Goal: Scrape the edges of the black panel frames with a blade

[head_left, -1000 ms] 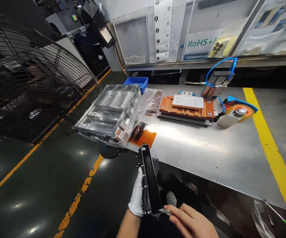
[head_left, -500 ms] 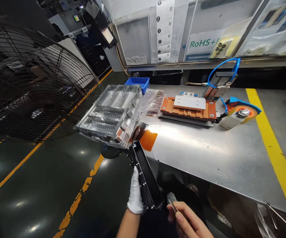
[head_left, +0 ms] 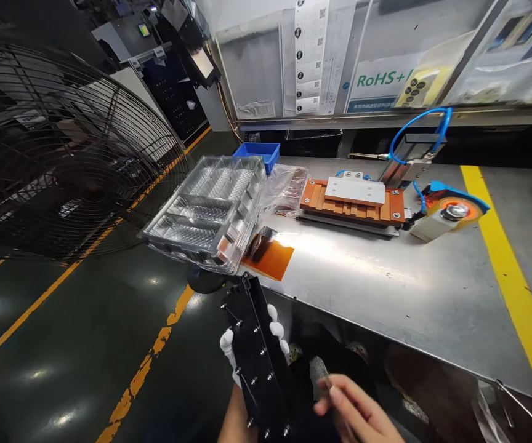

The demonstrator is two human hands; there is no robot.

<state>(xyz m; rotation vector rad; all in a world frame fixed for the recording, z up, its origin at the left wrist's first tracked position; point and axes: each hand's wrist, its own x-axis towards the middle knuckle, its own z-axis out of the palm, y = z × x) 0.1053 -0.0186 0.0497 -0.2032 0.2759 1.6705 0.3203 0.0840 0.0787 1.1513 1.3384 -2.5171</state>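
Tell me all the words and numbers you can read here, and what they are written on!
"RoHS+" in green letters, on the white and blue sign behind the clear panel above the metal table.
The line under it on the sign's blue band: too small to read.
The long white strip of square codes and print: too small to read.
The sheets at the far right: blurred.
The black part in the gloved left hand: no writing shows.

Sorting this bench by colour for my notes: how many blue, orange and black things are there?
Blue: 1, the bin
Orange: 2, the fixture and the film sheet
Black: 2, the fan and the long part in the gloved left hand
Total: 5
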